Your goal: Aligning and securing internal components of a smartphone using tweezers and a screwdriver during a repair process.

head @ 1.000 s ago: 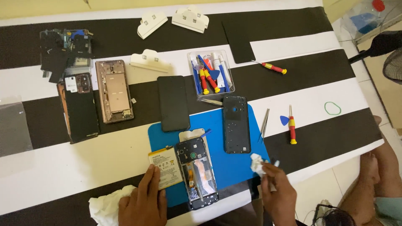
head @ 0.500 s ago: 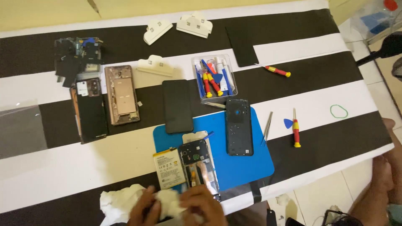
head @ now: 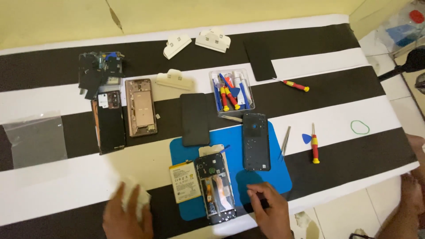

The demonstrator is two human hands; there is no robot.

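An opened phone body with exposed boards lies on a blue mat, a loose battery at its left side. My right hand rests on the mat just right of the phone body, fingers spread and holding nothing. At the lower left my left hand presses a crumpled white cloth against the striped table, blurred by motion. A dark back cover lies on the mat's right part. A black screen panel overlaps the mat's top left corner.
A clear tray of small tools sits behind the mat. Two red-and-yellow screwdrivers, tweezers, a blue pick and a green ring lie right. Two more phone bodies, loose parts, a plastic bag lie left.
My left hand has carried the white cloth leftward, off the phone. My right hand has moved right onto the blue mat beside the phone body. The view has shifted slightly.
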